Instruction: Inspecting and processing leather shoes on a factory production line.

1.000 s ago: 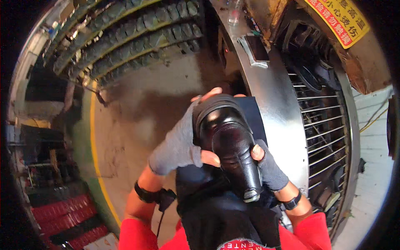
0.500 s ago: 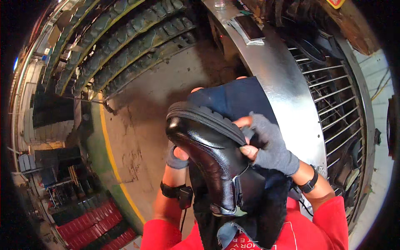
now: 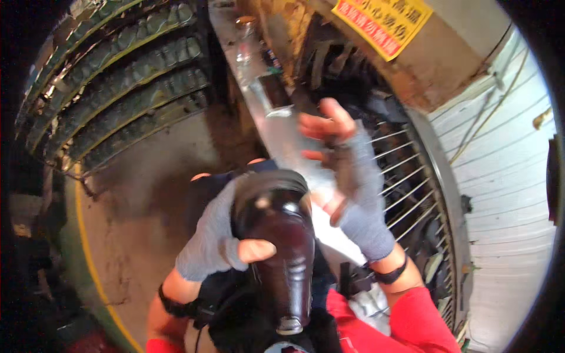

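A glossy black leather shoe (image 3: 285, 247) stands toe up over my lap, its ribbed dark sole edge (image 3: 276, 179) facing away. My left hand (image 3: 215, 235), in a grey fingerless glove, is closed round its left side, thumb across the upper. Right of the toe, my right hand (image 3: 353, 176) is raised, apart from the shoe. Its fingers are spread and blurred by motion; the dark patch at its palm may be a stain on the glove, I cannot tell. A dark blue cloth (image 3: 206, 197) lies beneath the shoe.
A metal bench (image 3: 276, 138) runs along the right, bearing a dark phone-like slab (image 3: 272, 91) and a glass jar (image 3: 246, 44). Beside it is a rack of metal bars (image 3: 406, 170) with dark pieces below. A yellow and red sign (image 3: 385, 26) hangs above. Shoe racks (image 3: 141, 65) stand far left.
My right hand has left the shoe's sole and moved up, fingers spreading. The shoe has turned more upright, and my left hand now shows round its side. The view has swung right.
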### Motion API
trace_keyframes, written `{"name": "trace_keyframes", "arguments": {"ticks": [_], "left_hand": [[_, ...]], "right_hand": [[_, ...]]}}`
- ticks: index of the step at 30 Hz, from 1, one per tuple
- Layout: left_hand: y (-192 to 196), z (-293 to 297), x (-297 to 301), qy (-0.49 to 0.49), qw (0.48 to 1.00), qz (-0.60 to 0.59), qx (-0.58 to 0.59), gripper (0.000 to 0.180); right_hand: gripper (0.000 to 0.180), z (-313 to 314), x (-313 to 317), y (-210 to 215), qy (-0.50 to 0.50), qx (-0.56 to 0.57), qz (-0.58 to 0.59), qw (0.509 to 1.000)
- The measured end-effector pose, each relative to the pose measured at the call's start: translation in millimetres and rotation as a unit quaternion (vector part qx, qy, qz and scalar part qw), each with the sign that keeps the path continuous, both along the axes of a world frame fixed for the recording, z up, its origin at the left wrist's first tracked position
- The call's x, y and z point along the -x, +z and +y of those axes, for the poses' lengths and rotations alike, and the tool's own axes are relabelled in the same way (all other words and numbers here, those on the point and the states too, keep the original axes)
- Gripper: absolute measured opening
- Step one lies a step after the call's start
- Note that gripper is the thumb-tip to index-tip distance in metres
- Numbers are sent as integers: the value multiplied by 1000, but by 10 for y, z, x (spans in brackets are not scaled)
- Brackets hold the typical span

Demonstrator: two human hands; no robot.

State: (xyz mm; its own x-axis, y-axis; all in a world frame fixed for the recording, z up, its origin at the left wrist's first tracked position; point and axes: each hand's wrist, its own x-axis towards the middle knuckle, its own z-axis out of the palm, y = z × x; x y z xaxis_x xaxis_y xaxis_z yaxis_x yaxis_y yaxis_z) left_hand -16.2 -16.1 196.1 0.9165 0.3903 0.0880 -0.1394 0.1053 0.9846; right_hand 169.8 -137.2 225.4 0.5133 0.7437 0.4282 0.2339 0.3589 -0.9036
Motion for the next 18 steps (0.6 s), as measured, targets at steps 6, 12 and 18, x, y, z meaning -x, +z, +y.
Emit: {"name": "trace_keyframes", "arguments": {"ticks": [6,12,18], "left_hand": [[299,-218,-4,17,972,139,-190,93],[402,-198,30,312,908,105,-261,87],[31,-293,131,318,900,162,-249,100]], "right_hand": [[46,-150,-82,148,193,113,-161,961],[132,-818,265,-743,120,189,-96,970],[112,-716,178,-685,181,289,244,908]]}}
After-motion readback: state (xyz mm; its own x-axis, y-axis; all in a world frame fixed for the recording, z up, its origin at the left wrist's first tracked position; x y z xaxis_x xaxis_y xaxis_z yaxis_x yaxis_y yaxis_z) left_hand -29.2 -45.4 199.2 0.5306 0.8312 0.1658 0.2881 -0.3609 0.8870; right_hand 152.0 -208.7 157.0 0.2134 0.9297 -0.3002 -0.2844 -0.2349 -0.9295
